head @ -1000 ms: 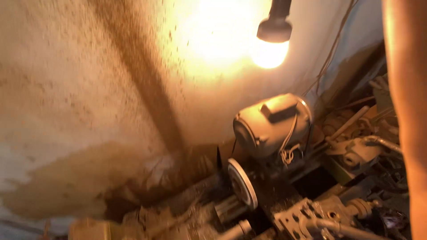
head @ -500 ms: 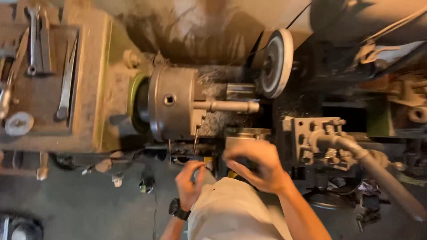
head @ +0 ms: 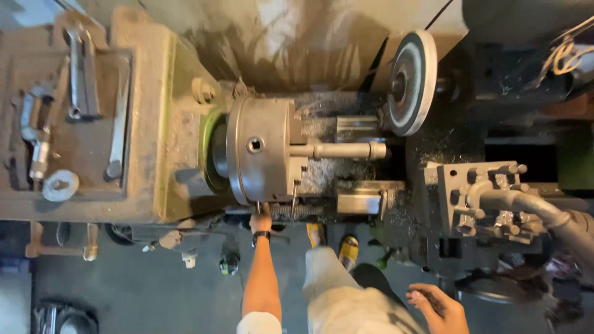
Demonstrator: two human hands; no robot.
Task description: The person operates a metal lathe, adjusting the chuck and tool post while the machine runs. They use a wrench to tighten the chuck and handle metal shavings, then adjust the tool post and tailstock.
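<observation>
Fingers (head: 262, 213) of left hand (head: 262, 219) touch chuck (head: 258, 154); right hand (head: 440, 306) empty, loose.

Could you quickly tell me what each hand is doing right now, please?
Left hand: reaching to the lathe just below the chuck; grip cannot be told.
Right hand: open, holding nothing.

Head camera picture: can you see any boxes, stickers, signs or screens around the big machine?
No boxes, stickers, signs or wall screens show.
Wristwatch: on the wrist of the left hand, which reaches to the lathe chuck; a dark band, its face too small to make out.
</observation>
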